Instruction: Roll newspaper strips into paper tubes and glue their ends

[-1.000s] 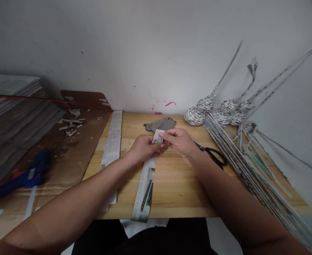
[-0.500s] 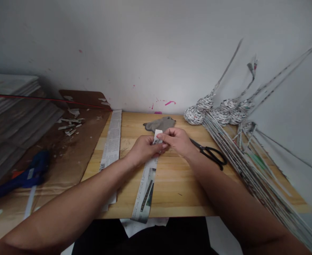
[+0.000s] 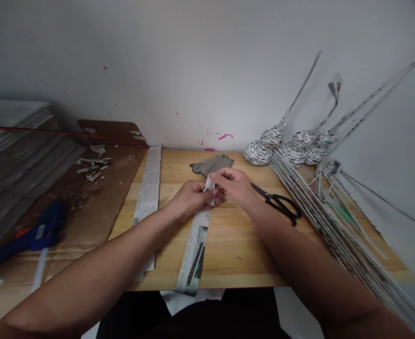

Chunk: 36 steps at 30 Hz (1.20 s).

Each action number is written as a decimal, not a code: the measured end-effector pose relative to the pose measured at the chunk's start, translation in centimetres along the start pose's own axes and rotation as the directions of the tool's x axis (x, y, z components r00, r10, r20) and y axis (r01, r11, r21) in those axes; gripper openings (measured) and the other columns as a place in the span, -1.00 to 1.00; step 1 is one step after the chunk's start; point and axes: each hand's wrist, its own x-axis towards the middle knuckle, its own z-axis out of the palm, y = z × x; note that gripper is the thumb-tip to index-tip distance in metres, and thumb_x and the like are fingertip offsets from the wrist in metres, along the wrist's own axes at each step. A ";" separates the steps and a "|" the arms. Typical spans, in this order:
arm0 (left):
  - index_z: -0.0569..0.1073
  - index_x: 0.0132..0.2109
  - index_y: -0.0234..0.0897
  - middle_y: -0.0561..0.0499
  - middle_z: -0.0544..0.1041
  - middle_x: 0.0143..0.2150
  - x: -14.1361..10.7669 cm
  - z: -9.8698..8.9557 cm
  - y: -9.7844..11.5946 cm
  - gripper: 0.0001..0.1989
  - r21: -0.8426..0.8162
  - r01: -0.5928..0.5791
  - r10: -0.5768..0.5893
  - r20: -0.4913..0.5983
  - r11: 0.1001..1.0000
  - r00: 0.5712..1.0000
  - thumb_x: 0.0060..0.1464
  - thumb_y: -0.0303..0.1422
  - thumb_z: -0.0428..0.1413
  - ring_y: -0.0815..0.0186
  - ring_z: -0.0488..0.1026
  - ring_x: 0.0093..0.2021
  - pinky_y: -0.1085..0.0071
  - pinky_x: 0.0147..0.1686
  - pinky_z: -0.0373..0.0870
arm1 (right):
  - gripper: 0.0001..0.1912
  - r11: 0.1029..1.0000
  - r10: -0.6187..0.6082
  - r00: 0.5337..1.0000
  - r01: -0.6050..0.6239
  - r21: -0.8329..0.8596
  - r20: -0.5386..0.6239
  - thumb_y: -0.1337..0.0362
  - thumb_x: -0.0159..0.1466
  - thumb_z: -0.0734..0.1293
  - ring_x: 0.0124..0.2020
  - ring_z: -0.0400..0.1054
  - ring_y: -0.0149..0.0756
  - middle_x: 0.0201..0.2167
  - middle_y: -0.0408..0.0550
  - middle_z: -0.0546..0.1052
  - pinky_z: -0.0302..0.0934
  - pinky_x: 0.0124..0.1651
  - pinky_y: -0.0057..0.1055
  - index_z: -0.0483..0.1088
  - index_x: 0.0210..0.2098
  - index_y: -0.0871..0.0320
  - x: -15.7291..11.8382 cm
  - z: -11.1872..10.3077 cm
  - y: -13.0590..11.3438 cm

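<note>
A long newspaper strip (image 3: 192, 256) slants over the wooden table (image 3: 228, 263), its near end hanging at the front edge. My left hand (image 3: 192, 197) pinches the strip near its far end, thumb on top. At that far end my right hand (image 3: 231, 183) is closed on the strip's tip, which looks narrowed and folded between the fingers. Some fingertips of both hands overlap and hide part of the paper. Just behind the hands lies a grey cloth (image 3: 212, 164). Black-handled scissors (image 3: 281, 205) rest to the right of my right hand.
More newspaper strips (image 3: 149, 188) lie at the left of the table. Further left are cardboard (image 3: 83, 221), paper scraps (image 3: 93, 167), a blue tool (image 3: 43, 230) and stacked paper (image 3: 20, 165). On the right stand woven paper balls (image 3: 259, 153) and a bundle of paper rods (image 3: 320, 221).
The strip's far end, flat before, is now folded narrower between my fingers. My right fingers have shifted slightly up over the tip; my left hand has hardly moved.
</note>
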 end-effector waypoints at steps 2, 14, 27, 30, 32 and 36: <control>0.56 -0.30 -0.34 -0.08 0.57 -0.37 0.0 -0.1 0.1 -0.71 -0.030 0.013 -0.013 -0.004 0.999 1.000 -0.02 -0.16 0.23 0.31 0.49 -0.34 0.36 -0.31 0.42 | -0.60 0.999 -0.033 0.999 0.033 -0.010 0.004 -0.06 0.15 0.39 -0.65 0.30 -0.49 -0.63 -0.21 0.44 0.20 -0.59 -0.55 0.42 -0.45 0.18 0.1 -0.3 -0.2; 0.56 -0.33 -0.35 -0.08 0.57 -0.35 0.1 -0.3 0.5 -0.69 -0.014 0.018 -0.018 -0.003 1.000 1.000 -0.05 -0.14 0.25 0.32 0.49 -0.32 0.38 -0.27 0.41 | -0.66 0.997 0.041 0.996 -0.035 -0.071 0.075 0.04 0.04 0.49 -0.64 0.38 -0.41 -0.60 -0.13 0.52 0.32 -0.54 -0.44 0.48 -0.43 0.22 -0.1 -0.6 -0.6; 0.57 -0.34 -0.29 -0.05 0.58 -0.33 0.2 -0.2 -0.3 -0.72 0.068 -0.048 0.045 0.044 0.996 0.998 0.05 -0.15 0.18 0.33 0.49 -0.30 0.37 -0.21 0.42 | -0.61 0.992 0.124 0.992 -0.124 0.000 -0.001 0.04 0.00 0.53 -0.71 0.33 -0.45 -0.66 -0.20 0.46 0.30 -0.65 -0.51 0.36 -0.48 0.19 -0.3 0.0 -0.1; 0.58 -0.34 -0.30 -0.07 0.58 -0.32 0.0 0.0 -0.2 -0.73 0.039 -0.035 0.033 0.065 0.999 0.997 0.06 -0.16 0.17 0.30 0.50 -0.28 0.36 -0.23 0.44 | -0.60 0.995 0.101 0.995 -0.101 0.003 0.013 0.05 0.03 0.52 -0.72 0.31 -0.47 -0.68 -0.22 0.44 0.22 -0.69 -0.56 0.31 -0.49 0.18 -0.3 -0.1 0.0; 0.57 -0.34 -0.32 -0.09 0.58 -0.31 -0.2 0.1 0.1 -0.71 0.014 -0.018 0.016 0.085 1.000 0.996 0.07 -0.16 0.16 0.29 0.50 -0.29 0.36 -0.29 0.46 | -0.62 0.997 0.073 0.997 -0.073 0.014 0.040 0.06 0.04 0.51 -0.73 0.27 -0.49 -0.69 -0.25 0.41 0.16 -0.71 -0.58 0.31 -0.47 0.17 -0.3 -0.1 0.0; 0.56 -0.30 -0.36 -0.12 0.57 -0.31 -0.5 0.3 0.7 -0.71 0.005 0.009 -0.009 0.111 1.000 0.994 0.08 -0.17 0.15 0.29 0.50 -0.32 0.39 -0.39 0.47 | -0.67 0.998 0.063 0.994 -0.063 0.003 0.089 0.08 0.09 0.48 -0.73 0.27 -0.50 -0.66 -0.24 0.42 0.15 -0.70 -0.58 0.38 -0.38 0.20 -0.3 -0.3 0.0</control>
